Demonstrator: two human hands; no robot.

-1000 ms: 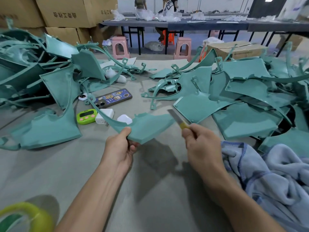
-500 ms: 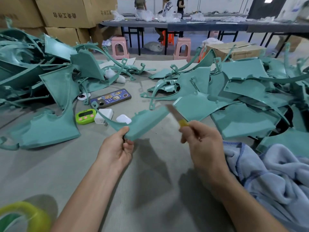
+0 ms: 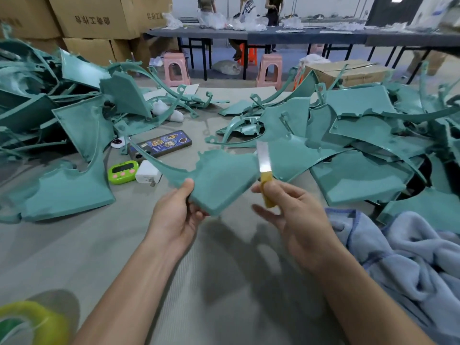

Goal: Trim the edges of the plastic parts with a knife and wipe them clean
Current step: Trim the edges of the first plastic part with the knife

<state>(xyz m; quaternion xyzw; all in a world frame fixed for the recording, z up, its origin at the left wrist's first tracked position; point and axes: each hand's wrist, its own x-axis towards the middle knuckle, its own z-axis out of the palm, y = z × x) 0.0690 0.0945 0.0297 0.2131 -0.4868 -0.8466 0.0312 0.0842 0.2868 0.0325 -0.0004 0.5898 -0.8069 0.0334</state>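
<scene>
two hands: left hand [image 3: 175,220], right hand [image 3: 296,215]. one knife [image 3: 264,168], one held plastic part [image 3: 219,180]. two piles of more parts, too many to count: left heap [image 3: 74,125], right heap [image 3: 361,150]. beyond the left hand, one phone [image 3: 161,145], one green timer [image 3: 123,171], one white charger [image 3: 148,173]. right of the right hand, one blue cloth [image 3: 410,257].

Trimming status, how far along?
Done: unclear; left heap and right heap of teal parts look alike. In hand: left hand holds a jagged teal plastic panel, right hand grips a yellow-handled knife, blade beside its right edge. Left: wiping with the untouched light-blue towel, plus both heaps.
</scene>
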